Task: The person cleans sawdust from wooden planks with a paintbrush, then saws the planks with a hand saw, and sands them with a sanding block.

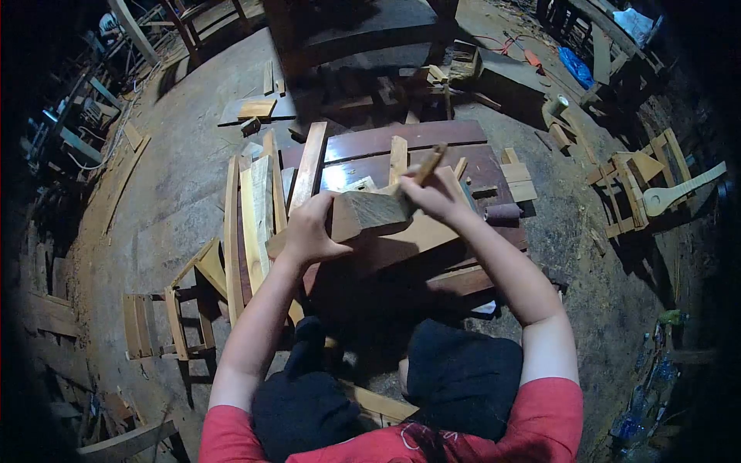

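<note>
Over a low reddish-brown slatted table (370, 143), my left hand (310, 230) grips the left side of a wooden block (372, 212), thumb stretched along its near side. The block's grained end faces me. At its right end is my right hand (432, 194), fingers wrapped round a slim brown wooden piece (431, 163) that points up and to the right. Whether that piece touches the block cannot be made out. Long wooden strips (255, 208) lie left of my left hand, and a light strip (310, 162) lies just beyond it.
Small wooden frames stand on the floor at left (176, 324) and right (629, 193). A spoon-shaped wooden piece (679, 193) rests on the right one. A sandpaper-like roll (503, 211) sits at the table's right edge. A dark bench (363, 38) stands ahead.
</note>
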`<state>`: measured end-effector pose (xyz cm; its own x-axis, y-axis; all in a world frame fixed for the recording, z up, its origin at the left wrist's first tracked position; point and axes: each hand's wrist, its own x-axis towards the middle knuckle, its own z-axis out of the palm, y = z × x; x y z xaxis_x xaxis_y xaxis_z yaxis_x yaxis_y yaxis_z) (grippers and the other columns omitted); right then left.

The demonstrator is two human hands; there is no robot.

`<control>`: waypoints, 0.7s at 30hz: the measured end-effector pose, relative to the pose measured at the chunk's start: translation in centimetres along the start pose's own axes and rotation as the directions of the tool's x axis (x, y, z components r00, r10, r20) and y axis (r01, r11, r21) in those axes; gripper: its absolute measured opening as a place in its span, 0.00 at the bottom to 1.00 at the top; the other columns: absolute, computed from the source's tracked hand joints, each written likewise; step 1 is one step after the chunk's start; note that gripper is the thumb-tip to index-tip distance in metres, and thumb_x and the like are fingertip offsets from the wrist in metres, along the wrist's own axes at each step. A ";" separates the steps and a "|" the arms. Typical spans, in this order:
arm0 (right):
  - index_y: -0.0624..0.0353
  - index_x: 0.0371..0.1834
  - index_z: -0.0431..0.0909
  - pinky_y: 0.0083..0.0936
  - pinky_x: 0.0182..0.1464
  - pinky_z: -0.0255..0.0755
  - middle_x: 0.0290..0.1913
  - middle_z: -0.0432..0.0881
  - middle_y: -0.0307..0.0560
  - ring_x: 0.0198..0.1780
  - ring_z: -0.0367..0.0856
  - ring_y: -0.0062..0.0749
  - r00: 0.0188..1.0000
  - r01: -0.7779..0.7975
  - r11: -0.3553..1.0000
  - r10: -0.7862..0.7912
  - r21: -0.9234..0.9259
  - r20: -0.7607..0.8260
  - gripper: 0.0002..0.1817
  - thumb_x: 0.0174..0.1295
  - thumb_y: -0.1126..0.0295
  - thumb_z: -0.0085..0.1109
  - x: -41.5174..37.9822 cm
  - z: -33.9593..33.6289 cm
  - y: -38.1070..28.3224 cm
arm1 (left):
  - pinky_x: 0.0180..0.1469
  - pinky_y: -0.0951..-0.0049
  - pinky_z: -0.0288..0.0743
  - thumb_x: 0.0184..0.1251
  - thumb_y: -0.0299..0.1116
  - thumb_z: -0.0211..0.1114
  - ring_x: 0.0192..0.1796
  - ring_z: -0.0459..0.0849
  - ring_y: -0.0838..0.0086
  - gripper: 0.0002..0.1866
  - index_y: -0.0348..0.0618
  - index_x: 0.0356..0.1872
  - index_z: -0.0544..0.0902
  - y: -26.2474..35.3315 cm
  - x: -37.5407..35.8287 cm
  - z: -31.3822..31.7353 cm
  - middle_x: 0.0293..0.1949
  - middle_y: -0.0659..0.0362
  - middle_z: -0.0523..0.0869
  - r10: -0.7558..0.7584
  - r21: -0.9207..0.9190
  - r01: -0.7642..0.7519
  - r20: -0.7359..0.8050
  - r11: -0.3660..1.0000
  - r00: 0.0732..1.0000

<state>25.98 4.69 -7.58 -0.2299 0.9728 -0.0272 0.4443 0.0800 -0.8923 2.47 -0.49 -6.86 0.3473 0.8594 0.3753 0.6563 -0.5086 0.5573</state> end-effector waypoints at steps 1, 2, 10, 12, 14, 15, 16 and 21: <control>0.66 0.30 0.73 0.25 0.32 0.68 0.27 0.76 0.49 0.31 0.75 0.26 0.999 0.049 0.998 -0.050 0.026 0.017 0.13 0.50 0.65 0.49 -0.7 0.4 -3.2 | 0.36 0.66 0.71 0.18 0.44 0.73 0.36 0.77 0.58 0.36 0.41 0.37 0.70 0.1 0.1 0.0 0.31 0.51 0.76 -0.006 0.012 0.005 0.024 1.000 1.000; 0.65 0.32 0.74 0.23 0.29 0.67 0.26 0.76 0.46 0.29 0.74 0.25 0.983 0.181 0.975 -0.180 0.131 -0.021 0.14 0.52 0.64 0.50 -0.7 0.8 -4.7 | 0.36 0.66 0.71 0.18 0.44 0.73 0.36 0.77 0.58 0.36 0.41 0.37 0.70 0.1 0.2 0.0 0.31 0.51 0.76 -0.005 0.013 0.004 0.030 1.000 1.000; 0.59 0.40 0.76 0.11 0.22 0.59 0.23 0.72 0.34 0.20 0.63 0.12 0.981 -0.185 0.780 0.105 0.597 0.166 0.17 0.56 0.57 0.51 -1.9 1.3 -2.9 | 0.37 0.65 0.70 0.18 0.45 0.73 0.37 0.76 0.57 0.37 0.42 0.38 0.70 0.1 -0.1 0.1 0.32 0.52 0.76 0.013 0.022 -0.013 -0.031 1.000 0.999; 0.59 0.39 0.76 0.13 0.23 0.61 0.22 0.72 0.34 0.20 0.65 0.15 0.989 -0.145 0.872 0.147 0.468 0.032 0.18 0.56 0.56 0.49 -1.9 0.4 0.9 | 0.37 0.65 0.70 0.17 0.45 0.73 0.37 0.76 0.57 0.37 0.42 0.38 0.70 0.0 -0.2 0.0 0.32 0.52 0.76 0.019 0.020 -0.018 -0.049 1.000 0.999; 0.61 0.37 0.76 0.20 0.26 0.66 0.23 0.75 0.37 0.23 0.71 0.21 0.983 -0.129 0.986 0.140 0.102 -0.118 0.17 0.55 0.58 0.49 -1.9 -1.4 3.2 | 0.37 0.65 0.70 0.17 0.44 0.73 0.37 0.76 0.57 0.37 0.42 0.38 0.70 0.0 -0.3 -0.1 0.32 0.52 0.76 0.023 0.015 -0.022 -0.067 1.000 0.997; 0.61 0.37 0.76 0.20 0.26 0.66 0.23 0.75 0.37 0.23 0.71 0.21 0.984 -0.127 0.987 0.138 0.098 -0.116 0.17 0.55 0.58 0.49 -1.8 -1.7 4.3 | 0.37 0.65 0.70 0.17 0.44 0.73 0.37 0.76 0.57 0.37 0.42 0.38 0.70 0.0 -0.4 -0.2 0.32 0.52 0.76 0.013 0.017 -0.012 -0.060 1.000 0.998; 0.62 0.36 0.76 0.22 0.29 0.68 0.25 0.76 0.39 0.26 0.73 0.24 0.989 -0.086 0.995 0.081 -0.040 -0.121 0.17 0.54 0.60 0.48 -1.8 -2.0 5.0 | 0.37 0.65 0.70 0.17 0.43 0.73 0.37 0.76 0.56 0.37 0.41 0.38 0.69 -0.1 -0.4 -0.1 0.32 0.51 0.76 0.003 0.018 -0.002 -0.053 1.000 0.999; 0.62 0.35 0.76 0.23 0.33 0.69 0.27 0.76 0.42 0.29 0.75 0.27 0.999 0.037 0.999 -0.037 0.021 0.003 0.13 0.55 0.64 0.48 -1.0 0.9 -0.3 | 0.37 0.65 0.70 0.18 0.42 0.73 0.37 0.76 0.56 0.36 0.41 0.37 0.70 0.1 -0.2 -0.1 0.32 0.51 0.76 0.005 -0.005 -0.005 -0.030 1.000 1.000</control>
<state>25.29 3.51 -7.67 -0.2486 0.9686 0.0046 0.4175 0.1115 -0.9018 2.39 -0.67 -6.81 0.3304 0.8548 0.4003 0.6512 -0.5134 0.5588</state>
